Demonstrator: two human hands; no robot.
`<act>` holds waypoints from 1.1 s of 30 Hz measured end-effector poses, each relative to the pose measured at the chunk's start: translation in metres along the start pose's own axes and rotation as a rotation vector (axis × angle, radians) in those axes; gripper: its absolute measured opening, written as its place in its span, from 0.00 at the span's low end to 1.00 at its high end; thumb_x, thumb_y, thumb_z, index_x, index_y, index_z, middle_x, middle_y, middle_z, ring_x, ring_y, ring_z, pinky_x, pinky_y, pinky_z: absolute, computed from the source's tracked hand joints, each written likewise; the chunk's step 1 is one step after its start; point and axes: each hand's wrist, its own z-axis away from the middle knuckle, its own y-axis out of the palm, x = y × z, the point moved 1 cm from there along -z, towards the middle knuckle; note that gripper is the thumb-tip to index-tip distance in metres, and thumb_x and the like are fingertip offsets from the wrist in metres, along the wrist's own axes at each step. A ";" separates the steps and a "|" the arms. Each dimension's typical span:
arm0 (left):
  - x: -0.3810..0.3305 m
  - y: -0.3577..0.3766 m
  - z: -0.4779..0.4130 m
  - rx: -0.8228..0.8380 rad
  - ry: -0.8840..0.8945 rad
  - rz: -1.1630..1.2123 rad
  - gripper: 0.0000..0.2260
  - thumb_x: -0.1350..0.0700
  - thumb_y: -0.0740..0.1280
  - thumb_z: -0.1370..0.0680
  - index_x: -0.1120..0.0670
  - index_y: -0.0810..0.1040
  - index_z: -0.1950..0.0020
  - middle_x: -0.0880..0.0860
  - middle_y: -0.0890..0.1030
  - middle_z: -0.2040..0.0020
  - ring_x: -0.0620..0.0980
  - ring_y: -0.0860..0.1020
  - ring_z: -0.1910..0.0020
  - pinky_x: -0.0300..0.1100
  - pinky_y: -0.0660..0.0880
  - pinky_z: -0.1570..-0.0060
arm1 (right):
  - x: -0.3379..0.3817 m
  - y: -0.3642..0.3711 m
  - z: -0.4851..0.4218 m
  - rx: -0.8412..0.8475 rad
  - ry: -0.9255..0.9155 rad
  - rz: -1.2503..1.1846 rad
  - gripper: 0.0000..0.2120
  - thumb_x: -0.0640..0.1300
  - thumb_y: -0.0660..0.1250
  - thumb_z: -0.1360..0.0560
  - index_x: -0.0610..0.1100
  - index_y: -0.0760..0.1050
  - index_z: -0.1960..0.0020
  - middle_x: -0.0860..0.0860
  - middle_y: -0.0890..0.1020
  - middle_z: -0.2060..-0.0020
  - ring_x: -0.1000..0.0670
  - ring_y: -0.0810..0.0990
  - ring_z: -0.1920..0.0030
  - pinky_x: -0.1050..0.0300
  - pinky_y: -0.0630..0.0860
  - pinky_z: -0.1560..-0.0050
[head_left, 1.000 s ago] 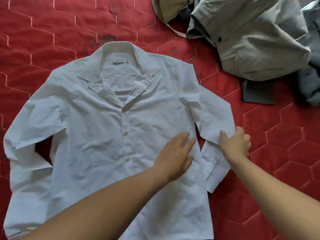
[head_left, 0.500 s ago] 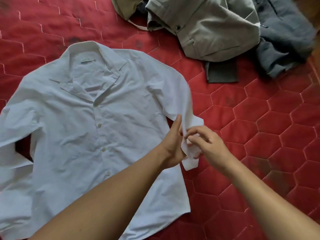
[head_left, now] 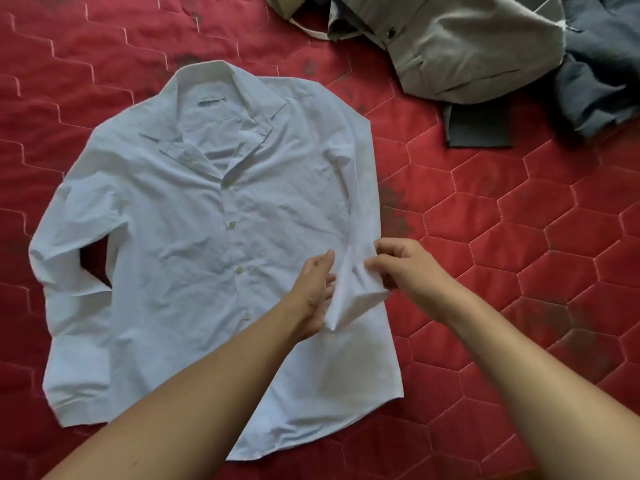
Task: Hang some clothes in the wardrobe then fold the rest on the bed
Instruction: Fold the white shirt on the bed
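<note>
On red bed (head_left: 519, 237), white shirt (head_left: 207, 237), right grip (head_left: 412, 268) pinching sleeve (head_left: 360, 202)

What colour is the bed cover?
The bed cover is red with hexagon stitching; head view.

A white buttoned shirt (head_left: 194, 237) lies flat, front up, on the red quilted bed (head_left: 519, 237), grey trousers (head_left: 467, 53) crumpled beyond it.

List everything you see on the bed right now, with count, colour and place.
white shirt: one, white, flat on the cover, left and centre
bedcover: one, red quilted, under everything
trousers: one, light grey, crumpled, top right
dark garment: one, dark grey, right edge beside the trousers
khaki garment: one, tan, top edge, cut off
left hand: one, flat against the shirt's sleeve
right hand: one, pinching that sleeve
</note>
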 end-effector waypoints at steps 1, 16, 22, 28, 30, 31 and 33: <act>0.005 -0.011 0.003 -0.053 0.030 -0.022 0.20 0.40 0.62 0.18 0.52 0.75 0.34 0.59 0.78 0.35 0.56 0.80 0.41 0.52 0.79 0.41 | 0.002 0.012 0.004 0.036 0.019 0.034 0.06 0.42 0.68 0.24 0.39 0.77 0.57 0.43 0.72 0.66 0.46 0.70 0.65 0.51 0.67 0.63; 0.027 -0.108 0.023 -0.033 -0.050 -0.391 0.15 0.68 0.62 0.23 0.58 0.80 0.39 0.60 0.85 0.47 0.58 0.84 0.52 0.47 0.81 0.59 | -0.083 0.097 0.003 -0.227 0.406 0.149 0.03 0.41 0.62 0.27 0.43 0.74 0.57 0.47 0.75 0.65 0.47 0.74 0.68 0.55 0.74 0.68; 0.042 -0.126 0.034 0.112 -0.116 -0.461 0.13 0.65 0.65 0.21 0.55 0.81 0.40 0.58 0.85 0.45 0.57 0.84 0.49 0.50 0.80 0.51 | -0.106 0.110 0.013 -0.383 0.473 -0.199 0.10 0.45 0.72 0.27 0.42 0.73 0.52 0.46 0.80 0.61 0.44 0.82 0.63 0.53 0.78 0.59; 0.067 -0.152 0.047 0.171 -0.192 -0.473 0.13 0.58 0.73 0.22 0.55 0.81 0.38 0.53 0.85 0.44 0.53 0.84 0.47 0.47 0.81 0.51 | -0.123 0.142 0.033 -0.169 0.541 -0.296 0.08 0.32 0.69 0.24 0.38 0.81 0.46 0.47 0.87 0.60 0.50 0.87 0.62 0.57 0.80 0.66; 0.076 -0.165 0.045 0.098 -0.163 -0.659 0.12 0.59 0.71 0.25 0.58 0.82 0.43 0.56 0.84 0.49 0.52 0.83 0.54 0.46 0.78 0.56 | -0.131 0.150 0.035 -0.141 0.570 -0.172 0.06 0.29 0.67 0.25 0.37 0.80 0.50 0.48 0.81 0.71 0.52 0.80 0.74 0.57 0.75 0.71; 0.077 -0.169 0.043 0.061 -0.153 -0.732 0.12 0.58 0.70 0.27 0.60 0.82 0.45 0.59 0.83 0.53 0.52 0.81 0.58 0.48 0.77 0.59 | -0.137 0.150 0.034 -0.129 0.581 -0.097 0.05 0.30 0.67 0.26 0.37 0.79 0.54 0.48 0.76 0.73 0.52 0.75 0.78 0.57 0.71 0.72; 0.070 -0.167 0.041 -0.034 -0.079 -0.952 0.12 0.52 0.69 0.28 0.60 0.81 0.54 0.57 0.82 0.60 0.51 0.79 0.64 0.50 0.78 0.63 | -0.139 0.146 0.028 -0.143 0.561 0.056 0.04 0.38 0.69 0.27 0.42 0.75 0.60 0.46 0.75 0.73 0.49 0.73 0.77 0.53 0.70 0.70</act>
